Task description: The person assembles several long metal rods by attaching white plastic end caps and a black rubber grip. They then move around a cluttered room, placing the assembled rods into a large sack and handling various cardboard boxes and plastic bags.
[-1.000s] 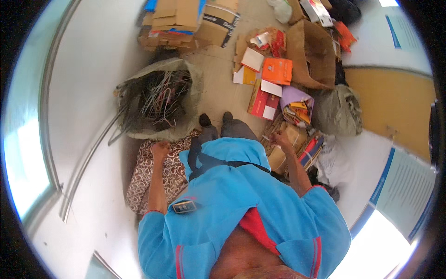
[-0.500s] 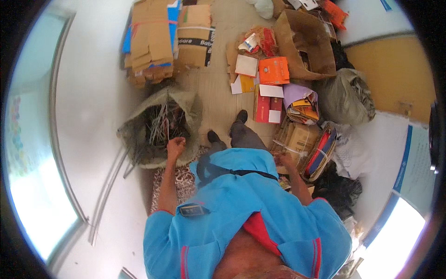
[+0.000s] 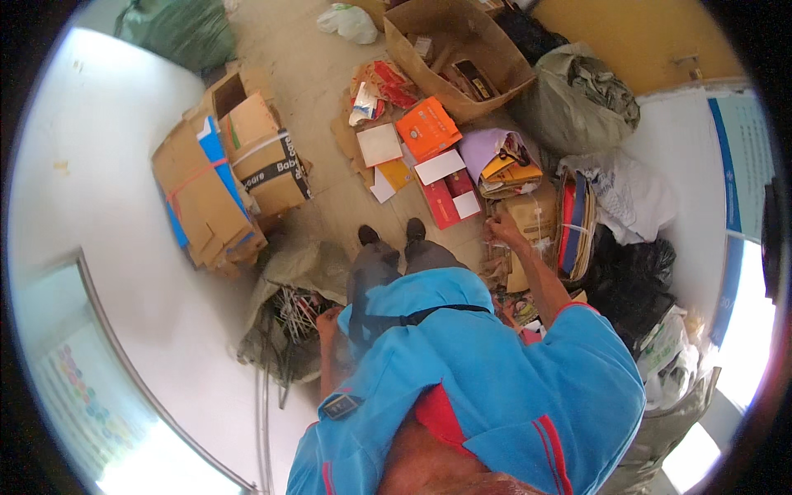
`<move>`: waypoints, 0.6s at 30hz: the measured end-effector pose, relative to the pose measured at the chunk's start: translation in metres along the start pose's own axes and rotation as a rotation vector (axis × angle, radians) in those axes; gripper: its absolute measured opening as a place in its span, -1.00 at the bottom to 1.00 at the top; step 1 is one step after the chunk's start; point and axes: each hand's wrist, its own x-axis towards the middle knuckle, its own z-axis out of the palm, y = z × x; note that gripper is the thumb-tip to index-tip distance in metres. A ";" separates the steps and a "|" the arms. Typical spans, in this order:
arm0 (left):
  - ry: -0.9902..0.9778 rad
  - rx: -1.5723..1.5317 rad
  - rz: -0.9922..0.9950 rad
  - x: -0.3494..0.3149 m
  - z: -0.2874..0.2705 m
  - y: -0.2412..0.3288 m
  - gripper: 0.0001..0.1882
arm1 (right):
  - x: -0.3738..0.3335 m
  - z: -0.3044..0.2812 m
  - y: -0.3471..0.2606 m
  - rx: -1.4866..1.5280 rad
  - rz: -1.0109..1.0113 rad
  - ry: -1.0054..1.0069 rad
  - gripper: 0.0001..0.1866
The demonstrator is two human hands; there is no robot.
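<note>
The open sack [image 3: 312, 266], its mouth filled with thin wire-like pieces [image 3: 295, 313], was seen on the floor by the wall, to the person's left. Just beside these pieces, at the right side of the sack's mouth, the left hand [image 3: 327, 320] was held; whether the sack or anything in it was being touched could not be told. The fingers were partly hidden, so it could not be told whether they were spread or pressed together.

On the other side, a tied cardboard bundle [image 3: 535, 221] was placed just right of the right hand [image 3: 504, 228]. The fingers were seen curled at the bundle's upper left edge, but whether anything was pinched between them could not be made out, nor could contact be confirmed.

Beyond the bundle, a stack of red and blue folders [image 3: 575, 224] was set upright. Above it, a purple roll [image 3: 481, 151] was stuffed with yellow-orange envelopes [image 3: 509, 170]. To the left of the roll, a red box [image 3: 439, 205] and an orange box [image 3: 427, 130] were laid on the floor. Farther off, a large open carton [image 3: 421, 76] was placed near a bulging olive sack [image 3: 569, 111]. At the far left, flattened cardboard [image 3: 198, 198] was piled against the wall.
</note>
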 end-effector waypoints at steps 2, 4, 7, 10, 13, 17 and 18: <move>0.045 -0.024 -0.056 0.012 -0.007 0.032 -0.56 | 0.001 -0.002 0.021 0.097 0.103 -0.008 -0.76; 0.001 -0.061 -0.090 0.030 -0.022 0.043 -0.55 | 0.008 0.000 0.046 0.136 0.211 -0.029 -0.78; -0.122 -0.109 0.101 0.109 -0.036 -0.036 -0.54 | -0.002 0.014 0.102 0.113 0.196 0.055 -0.79; -0.289 -0.143 -0.181 0.161 -0.068 0.010 -0.59 | -0.039 0.058 0.069 0.406 0.405 0.272 -0.78; -0.422 -0.027 0.100 0.221 -0.123 0.075 -0.72 | -0.058 0.087 0.047 0.460 0.316 0.315 -0.76; -0.322 -0.092 -0.122 0.294 -0.164 0.155 -0.78 | -0.075 0.116 0.056 0.560 0.217 0.313 -0.73; -0.366 -0.201 -0.089 0.318 -0.178 0.164 -0.77 | -0.075 0.120 0.059 0.636 0.219 0.310 -0.72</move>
